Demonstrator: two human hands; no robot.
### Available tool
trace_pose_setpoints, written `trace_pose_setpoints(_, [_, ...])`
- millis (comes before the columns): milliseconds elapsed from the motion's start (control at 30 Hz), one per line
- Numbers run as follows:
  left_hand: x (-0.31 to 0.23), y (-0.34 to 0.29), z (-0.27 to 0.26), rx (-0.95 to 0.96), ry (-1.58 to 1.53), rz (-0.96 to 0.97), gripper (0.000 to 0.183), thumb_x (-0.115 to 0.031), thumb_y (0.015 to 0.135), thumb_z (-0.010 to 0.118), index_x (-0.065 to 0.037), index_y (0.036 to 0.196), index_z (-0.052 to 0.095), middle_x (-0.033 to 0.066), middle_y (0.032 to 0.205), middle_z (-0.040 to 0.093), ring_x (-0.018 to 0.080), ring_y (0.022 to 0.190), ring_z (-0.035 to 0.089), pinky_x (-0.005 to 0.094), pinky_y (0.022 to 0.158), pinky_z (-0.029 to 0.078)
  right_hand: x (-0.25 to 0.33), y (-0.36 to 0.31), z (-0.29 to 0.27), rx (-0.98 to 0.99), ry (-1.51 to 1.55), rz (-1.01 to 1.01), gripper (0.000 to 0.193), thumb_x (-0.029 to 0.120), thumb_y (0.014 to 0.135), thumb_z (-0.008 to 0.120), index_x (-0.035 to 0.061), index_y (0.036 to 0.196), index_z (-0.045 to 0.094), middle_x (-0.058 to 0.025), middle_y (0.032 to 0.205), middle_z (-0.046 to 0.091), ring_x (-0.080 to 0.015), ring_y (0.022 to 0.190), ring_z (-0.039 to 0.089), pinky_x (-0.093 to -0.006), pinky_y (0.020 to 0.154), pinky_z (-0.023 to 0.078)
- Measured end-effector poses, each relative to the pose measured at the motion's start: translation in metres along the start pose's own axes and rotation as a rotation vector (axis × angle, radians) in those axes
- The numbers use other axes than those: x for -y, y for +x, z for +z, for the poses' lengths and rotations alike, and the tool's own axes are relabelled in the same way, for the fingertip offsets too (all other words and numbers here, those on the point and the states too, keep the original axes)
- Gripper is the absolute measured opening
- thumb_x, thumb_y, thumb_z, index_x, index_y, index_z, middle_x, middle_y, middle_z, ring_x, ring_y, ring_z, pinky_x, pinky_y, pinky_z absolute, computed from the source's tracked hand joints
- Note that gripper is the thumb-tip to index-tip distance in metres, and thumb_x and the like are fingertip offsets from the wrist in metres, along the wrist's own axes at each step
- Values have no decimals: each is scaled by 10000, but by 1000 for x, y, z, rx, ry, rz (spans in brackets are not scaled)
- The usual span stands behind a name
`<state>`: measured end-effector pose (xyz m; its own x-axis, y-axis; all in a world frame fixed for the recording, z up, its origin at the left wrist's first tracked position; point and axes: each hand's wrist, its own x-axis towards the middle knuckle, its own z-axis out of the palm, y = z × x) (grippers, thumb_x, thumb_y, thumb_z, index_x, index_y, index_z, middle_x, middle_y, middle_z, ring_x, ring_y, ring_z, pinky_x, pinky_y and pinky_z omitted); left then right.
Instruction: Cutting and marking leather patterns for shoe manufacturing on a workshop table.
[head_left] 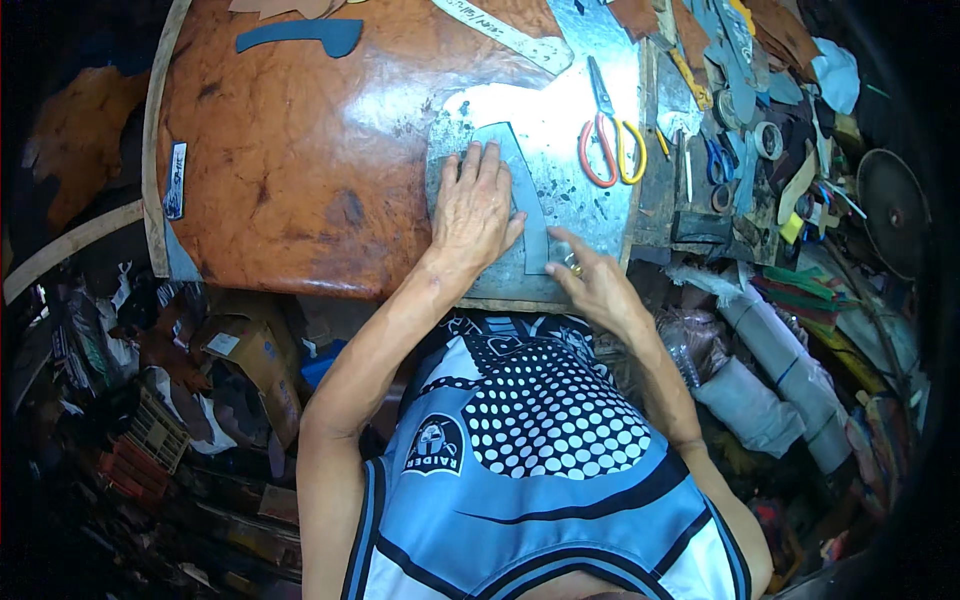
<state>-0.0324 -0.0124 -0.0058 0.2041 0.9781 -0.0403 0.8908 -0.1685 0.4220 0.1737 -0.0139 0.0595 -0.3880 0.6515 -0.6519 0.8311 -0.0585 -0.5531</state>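
A long, narrow grey piece of sheet material (534,225) with a slightly curved edge lies on a shiny metal plate (590,235). My left hand (473,205) rests flat on it with the fingers stretched out, covering its left side. Beside the piece's lower right edge is my right hand (598,282), its thumb and forefinger apart. Something small and shiny shows at its fingers; I cannot make out whether it is a ring or a held thing. Scissors (612,140) with one red and one yellow handle lie beyond, blades pointing away.
Brown leather (290,180) covers the table's left part. On it are a dark blue cut piece (305,37) and a small label-like strip (176,181). A pale marked strip (505,35) lies at the back. Scraps, tape rolls (768,140) and tools crowd the right side.
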Motion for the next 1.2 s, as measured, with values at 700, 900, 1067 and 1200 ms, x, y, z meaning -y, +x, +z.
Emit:
trace_pose_setpoints(700, [-20,14,-13,63,-45,-178,779,-275,656,870,70,1258,518,285,1428,436,384,1288,451,462,1024,377,38,177,-86,-48,-556,-903,252,212,914,633,110,1126,721,-95,984,716,-294,887,700,-413,753,570])
trace_pose_setpoints(900, [-21,15,-15,81,-38,-175,777,-271,655,871,71,1259,523,288,1435,432,393,1304,444,464,1033,373,38,181,-89,-17,-555,-922,250,213,903,641,115,1118,725,-90,961,714,-293,866,699,-418,735,572])
trace_pose_setpoints(1067, [-22,15,-15,84,-18,-187,776,-274,655,873,67,1260,527,280,1439,437,389,1311,442,465,1037,372,40,182,-90,11,-579,-933,253,196,894,649,131,1127,719,-83,953,706,-293,857,698,-419,723,572])
trace_pose_setpoints(1200, [-23,17,-14,85,-13,-184,773,-277,654,876,65,1255,531,277,1437,442,383,1306,448,463,1038,373,42,179,-93,36,-596,-910,247,160,905,642,84,1130,708,-101,958,693,-300,868,685,-410,729,551])
